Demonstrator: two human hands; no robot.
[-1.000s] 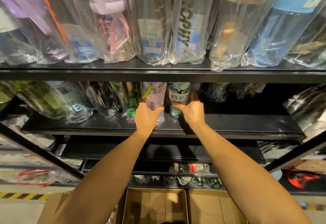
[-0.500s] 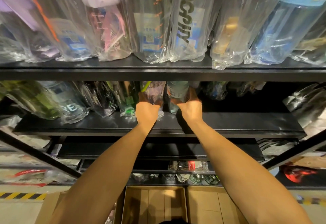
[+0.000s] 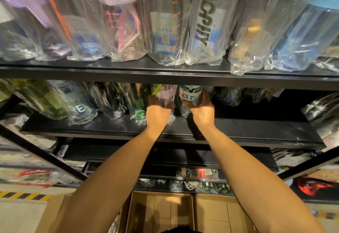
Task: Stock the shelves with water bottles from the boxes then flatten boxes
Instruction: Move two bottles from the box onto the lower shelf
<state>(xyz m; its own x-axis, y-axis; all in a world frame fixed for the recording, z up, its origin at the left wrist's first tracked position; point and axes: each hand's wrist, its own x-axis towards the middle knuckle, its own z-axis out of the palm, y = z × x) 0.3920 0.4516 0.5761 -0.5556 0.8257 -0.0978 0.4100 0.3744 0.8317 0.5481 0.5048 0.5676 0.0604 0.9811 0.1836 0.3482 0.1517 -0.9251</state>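
bottles going onto the middle shelf (image 3: pixel 256 130), one per hand

i've got left hand (image 3: pixel 159 112) wrapped on the purple bottle (image 3: pixel 165 95), right hand (image 3: pixel 201 111) on the teal bottle (image 3: pixel 190 95); bagged plastic looks light and slippery, so grip low on the body.

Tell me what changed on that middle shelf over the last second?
Both hands slid their bagged bottles deeper onto the middle shelf. The left hand keeps its grip on the purple-tinted bottle and the right hand on the teal-labelled bottle; neither has let go. The neighbouring bottles, the upper shelf's row and the open boxes below stayed as they were.
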